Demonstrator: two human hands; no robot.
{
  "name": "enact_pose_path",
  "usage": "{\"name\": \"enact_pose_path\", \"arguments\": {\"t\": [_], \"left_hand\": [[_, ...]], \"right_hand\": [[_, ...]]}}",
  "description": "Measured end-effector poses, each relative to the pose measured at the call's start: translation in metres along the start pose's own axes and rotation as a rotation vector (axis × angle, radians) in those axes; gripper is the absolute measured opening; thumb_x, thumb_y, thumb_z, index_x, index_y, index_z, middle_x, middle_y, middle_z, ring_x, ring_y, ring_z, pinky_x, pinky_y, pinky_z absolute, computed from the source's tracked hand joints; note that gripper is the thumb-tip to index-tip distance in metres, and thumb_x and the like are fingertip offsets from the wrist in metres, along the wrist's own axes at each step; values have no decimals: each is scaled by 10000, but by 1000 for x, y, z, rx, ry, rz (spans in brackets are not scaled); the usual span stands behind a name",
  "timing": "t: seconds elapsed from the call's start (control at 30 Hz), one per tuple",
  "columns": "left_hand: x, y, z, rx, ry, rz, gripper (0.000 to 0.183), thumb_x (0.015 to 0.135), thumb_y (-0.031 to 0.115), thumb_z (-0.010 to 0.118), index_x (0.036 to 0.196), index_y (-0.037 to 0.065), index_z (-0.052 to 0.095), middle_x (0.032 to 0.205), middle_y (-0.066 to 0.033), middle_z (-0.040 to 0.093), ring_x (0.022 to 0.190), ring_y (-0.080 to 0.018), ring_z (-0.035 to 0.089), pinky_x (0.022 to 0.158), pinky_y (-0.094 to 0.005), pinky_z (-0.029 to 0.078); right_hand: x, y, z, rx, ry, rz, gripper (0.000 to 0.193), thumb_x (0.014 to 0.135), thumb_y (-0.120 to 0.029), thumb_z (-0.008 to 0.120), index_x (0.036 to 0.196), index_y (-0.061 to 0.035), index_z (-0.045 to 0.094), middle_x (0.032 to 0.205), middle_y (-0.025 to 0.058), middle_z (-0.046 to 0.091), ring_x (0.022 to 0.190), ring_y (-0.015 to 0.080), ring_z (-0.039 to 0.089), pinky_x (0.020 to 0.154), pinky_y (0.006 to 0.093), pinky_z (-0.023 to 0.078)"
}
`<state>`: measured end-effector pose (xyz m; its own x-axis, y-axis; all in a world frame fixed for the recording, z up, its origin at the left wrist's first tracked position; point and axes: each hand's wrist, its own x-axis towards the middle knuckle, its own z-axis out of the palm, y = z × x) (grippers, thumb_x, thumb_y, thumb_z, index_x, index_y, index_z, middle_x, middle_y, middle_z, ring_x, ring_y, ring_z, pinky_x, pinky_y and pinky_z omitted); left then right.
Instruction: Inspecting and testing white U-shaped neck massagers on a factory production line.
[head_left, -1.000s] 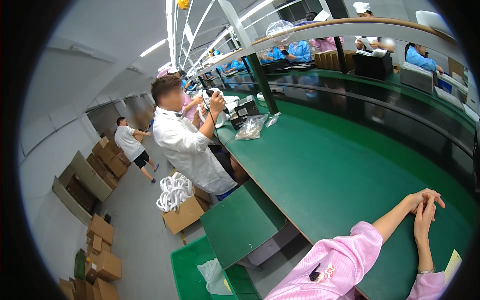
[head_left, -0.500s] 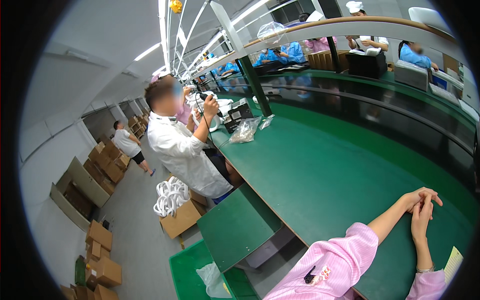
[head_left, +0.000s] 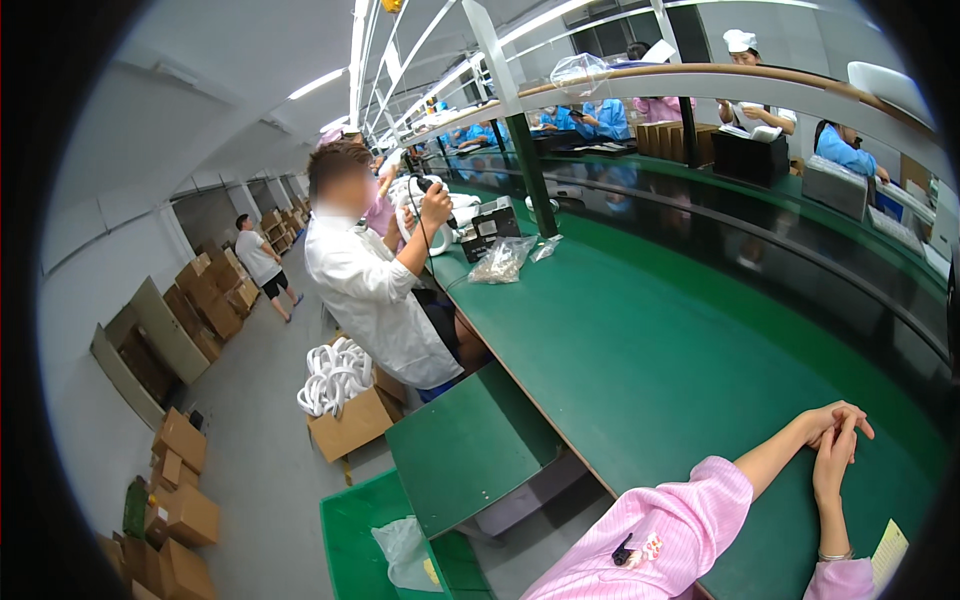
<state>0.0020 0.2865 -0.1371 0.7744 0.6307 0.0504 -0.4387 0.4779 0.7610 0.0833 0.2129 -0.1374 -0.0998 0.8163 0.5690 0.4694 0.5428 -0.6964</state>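
Observation:
At the right, my left hand [head_left: 825,421] and my right hand [head_left: 832,462] rest together over the green worktable [head_left: 640,370]. The left forearm reaches across in a pink striped sleeve; its fingers stretch out toward the right. My right hand comes up from below, a bracelet at its wrist, and its fingers lie extended across the left hand's fingers. No object shows in either hand. A yellowish paper slip [head_left: 889,552] is close to the right sleeve.
A co-worker in white [head_left: 365,290] handles a corded tool at the table's left edge, near a clear bag of small parts [head_left: 502,260]. A carton of white rings [head_left: 350,425] and a green bin [head_left: 345,545] stand on the floor. A dark conveyor [head_left: 720,215] runs beyond.
The view has shifted slightly, so the far people and shelf sit further right and lower. My hands stay together on the table. The standing co-worker still holds the corded tool.

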Motion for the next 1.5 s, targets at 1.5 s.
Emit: {"name": "enact_pose_path", "arguments": {"t": [1.5], "left_hand": [[-24, 10, 24, -1, 99, 70, 291, 833, 229, 523, 1032, 17, 546, 642, -82, 567, 563, -158, 560, 665, -291, 525]], "right_hand": [[2, -29, -3, 56, 52, -92, 41, 877, -43, 466, 909, -17, 458, 766, 67, 442, 687, 165, 417, 617, 279, 350]]}}
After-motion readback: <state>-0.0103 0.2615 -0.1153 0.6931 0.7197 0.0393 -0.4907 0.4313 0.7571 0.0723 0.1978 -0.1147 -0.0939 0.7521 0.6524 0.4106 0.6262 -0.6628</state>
